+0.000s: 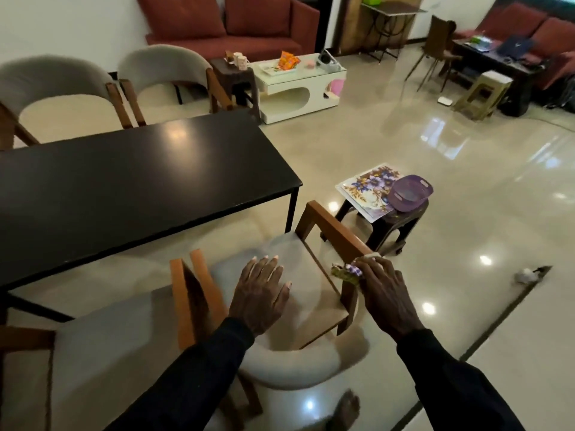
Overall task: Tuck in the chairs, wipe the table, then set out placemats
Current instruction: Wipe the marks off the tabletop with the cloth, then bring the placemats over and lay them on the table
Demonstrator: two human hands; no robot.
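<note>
Black desk [124,181] stands at the left, and the grey chair [298,365] near its corner is not yet tucked under it. The left grip [261,290] lies wide and flat on the upholstery, fingers straight. The right grip [385,293] pinches a cloth [345,270] against the chair's wooden arm. A good push would be even from both sides, keeping the seat square to the desk edge. Placemats [364,188] wait on a stool [401,225] further right.
</note>
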